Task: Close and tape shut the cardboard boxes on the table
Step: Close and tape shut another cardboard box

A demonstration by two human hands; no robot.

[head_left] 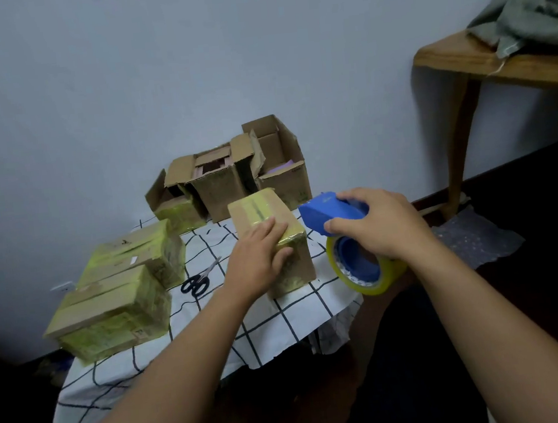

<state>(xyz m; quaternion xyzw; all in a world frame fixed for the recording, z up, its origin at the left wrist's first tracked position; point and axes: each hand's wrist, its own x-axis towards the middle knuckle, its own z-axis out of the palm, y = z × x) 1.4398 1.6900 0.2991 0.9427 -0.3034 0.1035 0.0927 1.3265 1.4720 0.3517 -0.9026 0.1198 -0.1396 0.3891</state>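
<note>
A closed cardboard box (260,210) with yellowish tape along its top stands in the middle of the table. My left hand (258,260) presses flat on the near end of its top, fingers straight. My right hand (380,223) grips a blue tape dispenser (322,212) with a roll of yellow tape (370,275), held just right of that box past the table edge. Two taped boxes lie at the left, one nearer (109,315) and one behind it (137,255). Three open boxes stand at the back: left (173,205), middle (216,183), right (283,162).
Black-handled scissors (197,282) lie on the white grid-patterned tablecloth (266,329) between the taped boxes and my left hand. A wooden table (468,64) with grey cloth (531,9) stands at the right against the wall. Bubble wrap (473,242) lies on the dark floor.
</note>
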